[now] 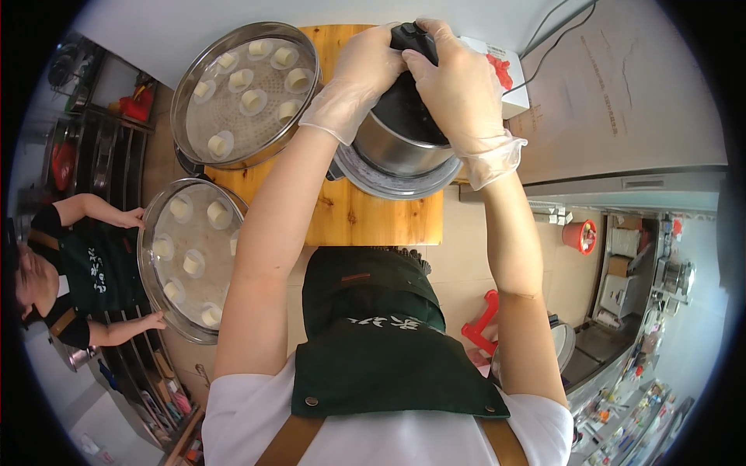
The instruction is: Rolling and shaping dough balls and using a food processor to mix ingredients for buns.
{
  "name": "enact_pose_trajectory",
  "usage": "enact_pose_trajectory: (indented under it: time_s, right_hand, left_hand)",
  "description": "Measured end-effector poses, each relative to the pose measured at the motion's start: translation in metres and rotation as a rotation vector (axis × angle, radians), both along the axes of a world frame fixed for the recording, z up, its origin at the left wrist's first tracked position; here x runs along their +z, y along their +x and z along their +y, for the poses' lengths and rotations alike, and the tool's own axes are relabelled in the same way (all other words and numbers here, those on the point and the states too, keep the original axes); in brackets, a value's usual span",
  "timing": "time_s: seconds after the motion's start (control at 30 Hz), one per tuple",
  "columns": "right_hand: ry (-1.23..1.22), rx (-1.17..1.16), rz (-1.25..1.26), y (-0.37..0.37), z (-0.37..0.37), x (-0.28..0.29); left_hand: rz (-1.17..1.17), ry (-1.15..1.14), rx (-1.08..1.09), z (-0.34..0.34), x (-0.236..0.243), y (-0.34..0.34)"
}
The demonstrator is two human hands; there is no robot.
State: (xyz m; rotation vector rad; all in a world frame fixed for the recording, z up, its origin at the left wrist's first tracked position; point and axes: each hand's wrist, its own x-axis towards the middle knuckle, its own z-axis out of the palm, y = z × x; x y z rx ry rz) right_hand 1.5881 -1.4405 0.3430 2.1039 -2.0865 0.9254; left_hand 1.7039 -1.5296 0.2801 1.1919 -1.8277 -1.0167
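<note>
Both my hands wear clear plastic gloves and reach to the far end of the wooden table. My left hand (368, 56) and my right hand (458, 74) close round a black part (413, 37) atop a steel pot-like vessel with a black top (404, 109). The exact kind of this vessel cannot be told; my hands hide some of it. It stands on a round metal dish (396, 183). Left of it lies a round steamer tray (186, 132) with several pale dough pieces (241, 78) on small paper rounds.
At the left a co-worker (93, 272) in a dark apron holds a second steamer tray (146, 264) of dough pieces with both hands. A white box (513, 101) and a cable stand behind my right hand. A red stool (482, 326) and a red bucket (579, 236) are on the right-hand floor.
</note>
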Motion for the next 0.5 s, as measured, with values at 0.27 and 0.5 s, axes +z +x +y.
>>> enact_pose_trajectory:
  time_s: [0.27,0.5]
  right_hand:
    - [-0.030,0.030,0.032,0.008,0.021,0.011]
    - [-0.009,0.042,0.010,0.008,0.021,0.015]
  left_hand:
    - [0.076,-0.049,-0.001,0.023,0.010,0.007]
    - [0.110,-0.031,0.000,0.027,0.017,0.008]
